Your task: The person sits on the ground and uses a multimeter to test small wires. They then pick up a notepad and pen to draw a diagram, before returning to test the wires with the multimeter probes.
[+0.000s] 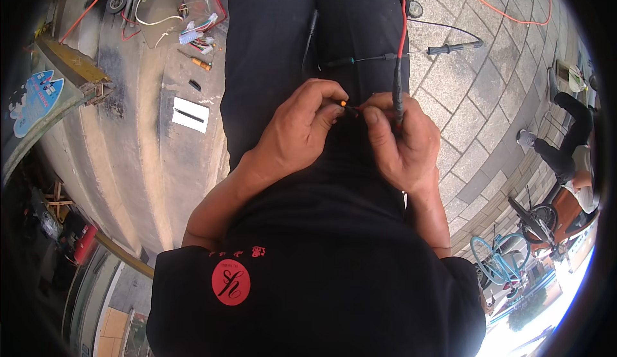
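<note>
My left hand is closed over the lap, pinching a small dark piece with an orange end between thumb and forefinger. Facing it, my right hand is also closed. It grips a black-handled probe whose red lead runs up past the knee. A short bit of thin reddish wire shows between the two hands; fingers cover its ends. Beyond the hands, a thin tool with a teal part lies across the thighs. A slim black rod-like piece rests between the legs.
On the ledge at left lie a white paper under a black pen-like item, an orange-handled screwdriver and a clear bag with wired connectors. A black probe with a cord is at right. Farther right are a seated person and bicycles.
</note>
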`<move>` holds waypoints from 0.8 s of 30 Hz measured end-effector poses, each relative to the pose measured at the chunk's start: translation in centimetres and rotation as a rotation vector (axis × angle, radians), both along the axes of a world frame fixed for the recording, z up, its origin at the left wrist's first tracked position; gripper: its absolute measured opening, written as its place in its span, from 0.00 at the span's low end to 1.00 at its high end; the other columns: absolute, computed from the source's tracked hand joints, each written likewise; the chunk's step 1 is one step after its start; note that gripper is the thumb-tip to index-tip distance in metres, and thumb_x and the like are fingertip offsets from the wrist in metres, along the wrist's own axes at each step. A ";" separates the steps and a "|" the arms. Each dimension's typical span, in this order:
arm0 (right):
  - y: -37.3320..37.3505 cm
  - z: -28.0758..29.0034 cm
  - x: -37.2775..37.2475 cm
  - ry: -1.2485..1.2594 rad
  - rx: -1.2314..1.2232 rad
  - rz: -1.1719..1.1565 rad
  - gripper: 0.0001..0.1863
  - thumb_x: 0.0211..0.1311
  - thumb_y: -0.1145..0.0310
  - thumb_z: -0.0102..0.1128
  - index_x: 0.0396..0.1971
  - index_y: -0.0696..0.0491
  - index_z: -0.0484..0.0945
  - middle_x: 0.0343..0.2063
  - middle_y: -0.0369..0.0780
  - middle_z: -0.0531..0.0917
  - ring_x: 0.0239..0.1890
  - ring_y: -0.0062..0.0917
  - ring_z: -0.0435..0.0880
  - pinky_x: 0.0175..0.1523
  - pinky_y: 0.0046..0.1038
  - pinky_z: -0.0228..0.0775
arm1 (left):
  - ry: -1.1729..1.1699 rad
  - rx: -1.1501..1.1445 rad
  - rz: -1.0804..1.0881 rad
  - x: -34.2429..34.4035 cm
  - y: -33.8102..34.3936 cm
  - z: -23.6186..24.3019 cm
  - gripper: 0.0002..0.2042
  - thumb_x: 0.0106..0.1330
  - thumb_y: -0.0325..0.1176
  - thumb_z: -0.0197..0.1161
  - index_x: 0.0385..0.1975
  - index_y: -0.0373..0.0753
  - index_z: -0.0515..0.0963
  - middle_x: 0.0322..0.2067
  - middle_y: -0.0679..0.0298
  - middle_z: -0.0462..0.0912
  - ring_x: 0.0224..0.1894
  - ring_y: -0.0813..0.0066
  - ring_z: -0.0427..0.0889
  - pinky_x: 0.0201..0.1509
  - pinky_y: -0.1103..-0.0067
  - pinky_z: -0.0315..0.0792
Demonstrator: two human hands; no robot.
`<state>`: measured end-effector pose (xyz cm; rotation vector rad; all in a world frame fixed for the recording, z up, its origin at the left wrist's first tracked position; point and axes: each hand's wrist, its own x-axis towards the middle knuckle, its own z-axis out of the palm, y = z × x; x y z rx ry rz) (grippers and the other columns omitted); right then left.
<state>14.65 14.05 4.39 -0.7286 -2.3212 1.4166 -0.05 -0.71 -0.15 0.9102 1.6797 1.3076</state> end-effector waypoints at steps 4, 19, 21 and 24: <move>0.1 -0.3 0.0 0.016 0.047 0.005 0.09 0.66 0.77 0.71 0.43 0.58 0.81 0.32 0.44 0.87 0.24 0.34 0.86 0.29 0.31 0.75 | 0.016 0.011 -0.007 0.0 0.0 -0.1 0.10 0.77 0.18 0.57 0.54 0.32 0.75 0.49 0.59 0.82 0.40 0.77 0.86 0.47 0.79 0.82; 0.1 0.1 0.1 -0.007 0.051 -0.006 0.09 0.66 0.77 0.71 0.43 0.59 0.81 0.32 0.44 0.86 0.24 0.33 0.85 0.29 0.30 0.74 | 0.016 0.010 -0.010 -0.1 0.0 -0.1 0.09 0.77 0.19 0.59 0.54 0.32 0.75 0.49 0.59 0.81 0.41 0.76 0.87 0.48 0.79 0.82; 0.1 0.2 0.0 -0.016 0.047 -0.006 0.09 0.66 0.77 0.71 0.43 0.59 0.81 0.32 0.44 0.86 0.24 0.33 0.85 0.29 0.31 0.74 | 0.011 0.008 -0.009 0.0 0.0 -0.1 0.10 0.77 0.19 0.59 0.54 0.32 0.75 0.50 0.59 0.81 0.41 0.76 0.87 0.48 0.79 0.82; 0.1 0.1 0.1 -0.022 0.048 -0.001 0.09 0.66 0.77 0.71 0.42 0.59 0.81 0.32 0.44 0.86 0.24 0.34 0.86 0.28 0.31 0.74 | 0.020 0.012 -0.005 0.0 0.1 -0.1 0.09 0.77 0.19 0.59 0.54 0.32 0.76 0.48 0.59 0.81 0.41 0.77 0.87 0.48 0.79 0.82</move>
